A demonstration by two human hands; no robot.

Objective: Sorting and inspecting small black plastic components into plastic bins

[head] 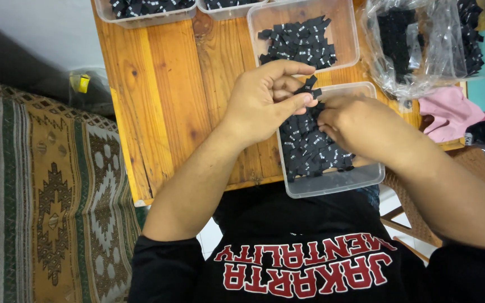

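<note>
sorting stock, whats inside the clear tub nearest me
The clear tub holds a pile of small black fabric labels. The right hand covers part of the pile; the tub's bottom is hidden.

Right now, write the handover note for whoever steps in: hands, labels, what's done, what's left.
Left hand: pinching a few small black labels above the near clear tub.
Right hand: down in that tub's label pile; grip hidden.
Second tub behind it on the wooden table holds another pile; two more tubs sit at the far edge, and a clear bag of labels at right.
Done: cannot tell.
Left: near tub is well filled.
</note>
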